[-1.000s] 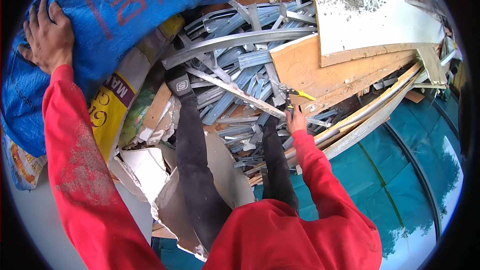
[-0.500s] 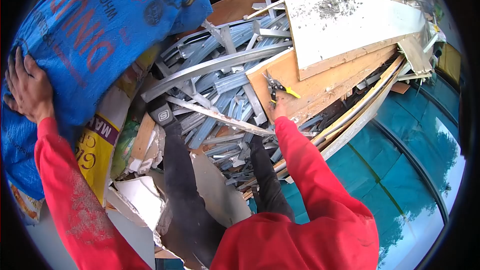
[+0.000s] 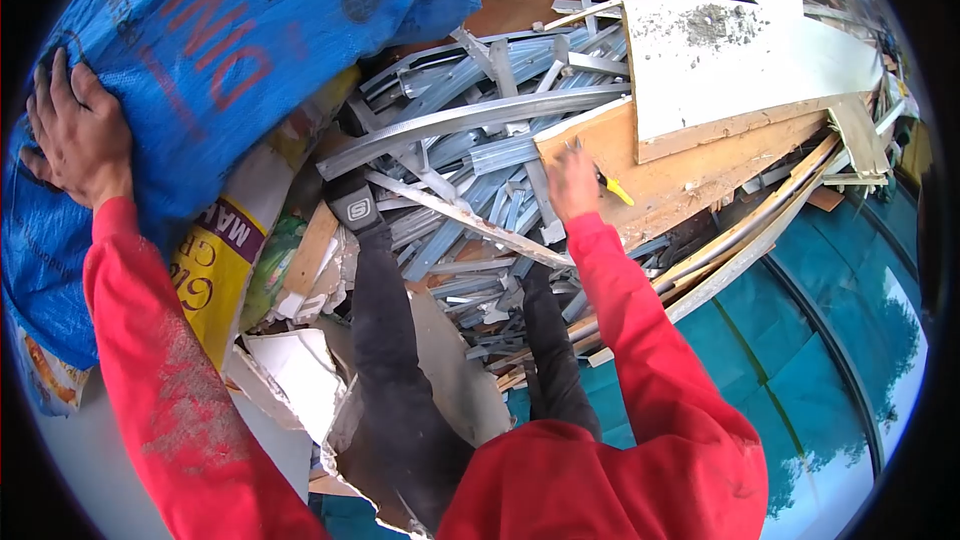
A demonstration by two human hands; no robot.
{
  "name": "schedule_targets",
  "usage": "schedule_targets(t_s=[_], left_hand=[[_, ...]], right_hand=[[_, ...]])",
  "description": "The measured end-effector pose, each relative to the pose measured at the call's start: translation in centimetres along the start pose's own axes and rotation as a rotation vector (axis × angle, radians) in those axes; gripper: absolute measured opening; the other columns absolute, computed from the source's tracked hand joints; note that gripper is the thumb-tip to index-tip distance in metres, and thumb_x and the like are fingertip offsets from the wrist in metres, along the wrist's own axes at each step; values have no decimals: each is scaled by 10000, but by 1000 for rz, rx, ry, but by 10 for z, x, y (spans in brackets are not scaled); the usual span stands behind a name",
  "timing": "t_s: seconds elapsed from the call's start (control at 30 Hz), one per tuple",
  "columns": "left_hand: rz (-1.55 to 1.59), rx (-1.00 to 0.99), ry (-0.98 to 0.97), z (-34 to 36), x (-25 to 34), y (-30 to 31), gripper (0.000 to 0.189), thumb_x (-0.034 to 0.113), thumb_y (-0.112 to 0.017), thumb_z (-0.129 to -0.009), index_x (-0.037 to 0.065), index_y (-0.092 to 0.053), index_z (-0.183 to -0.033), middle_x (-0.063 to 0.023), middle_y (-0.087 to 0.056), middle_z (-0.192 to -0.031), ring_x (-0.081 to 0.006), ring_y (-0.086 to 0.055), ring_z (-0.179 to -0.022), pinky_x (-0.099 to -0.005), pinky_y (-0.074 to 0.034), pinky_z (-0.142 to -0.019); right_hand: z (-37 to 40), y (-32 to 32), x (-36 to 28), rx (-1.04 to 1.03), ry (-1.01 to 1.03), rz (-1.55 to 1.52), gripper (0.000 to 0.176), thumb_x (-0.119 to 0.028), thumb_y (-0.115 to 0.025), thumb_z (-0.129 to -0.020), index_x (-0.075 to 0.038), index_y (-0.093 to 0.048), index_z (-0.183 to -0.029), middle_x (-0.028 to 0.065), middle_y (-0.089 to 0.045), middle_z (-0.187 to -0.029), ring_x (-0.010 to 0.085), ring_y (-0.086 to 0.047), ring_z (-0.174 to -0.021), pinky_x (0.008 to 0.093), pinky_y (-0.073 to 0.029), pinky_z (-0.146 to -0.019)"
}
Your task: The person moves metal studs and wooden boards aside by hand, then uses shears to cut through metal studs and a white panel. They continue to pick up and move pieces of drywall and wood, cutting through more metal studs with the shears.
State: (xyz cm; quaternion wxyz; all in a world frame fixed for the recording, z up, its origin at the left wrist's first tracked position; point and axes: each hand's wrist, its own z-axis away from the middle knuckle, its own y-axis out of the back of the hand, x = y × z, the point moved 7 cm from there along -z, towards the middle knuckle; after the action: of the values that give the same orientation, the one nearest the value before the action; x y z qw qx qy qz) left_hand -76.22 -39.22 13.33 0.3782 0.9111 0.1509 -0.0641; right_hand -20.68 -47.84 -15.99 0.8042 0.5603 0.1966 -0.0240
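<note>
My left hand lies spread on a large blue woven sack with red lettering, fingers pointing up. At the edge of an orange-brown wooden board, my right hand is closed over a pair of tin snips. One yellow handle shows to the right of the hand, and a grey tip sticks out above it. The rest of the snips is hidden by the hand. The wooden board lies beneath the snips, and a heap of metal studs is just left of that hand.
A white, dirt-strewn panel covers part of the board. My shoes and legs stand among the metal scraps. A yellow and white sack lies under the blue one, near broken plasterboard. Teal roofing sheets lie to the right.
My right hand has moved forward over the tin snips and closed on them, covering most of the blades and one handle. The view has shifted slightly; my left hand remains on the sack.
</note>
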Motion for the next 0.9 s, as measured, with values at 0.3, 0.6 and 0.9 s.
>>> schedule_targets(t_s=[0.3, 0.6, 0.9], left_hand=[[-37, -40, 32, -2, 3, 1, 445, 447, -362, -945, 258, -519, -1317, -16, -456, -1407, -246, -379, -1324, -540, -148, -1096], [-30, -11, -7, -2, -2, -5, 423, 430, -383, -949, 249, -536, -1299, -22, -482, -1382, -260, -415, -1291, -527, -208, -1074], [-283, -163, -62, -2, -10, -22, 464, 422, -339, -966, 186, -495, -1333, -94, -472, -1373, -321, -457, -1244, -420, -363, -1027]], right_hand=[[-112, -84, -164, -357, 531, 62, 442, -378, -613, -845, -26, -556, -1106, 148, -631, -967, 311, -606, -953, 421, -451, -837], [-121, -72, -164, -363, 600, -60, 436, -466, -561, -866, -31, -576, -894, 155, -634, -829, 334, -634, -828, 434, -494, -700], [-85, -30, -171, -328, 618, -81, 540, -595, -597, -782, -56, -573, -750, 104, -598, -672, 325, -626, -677, 438, -470, -549]])
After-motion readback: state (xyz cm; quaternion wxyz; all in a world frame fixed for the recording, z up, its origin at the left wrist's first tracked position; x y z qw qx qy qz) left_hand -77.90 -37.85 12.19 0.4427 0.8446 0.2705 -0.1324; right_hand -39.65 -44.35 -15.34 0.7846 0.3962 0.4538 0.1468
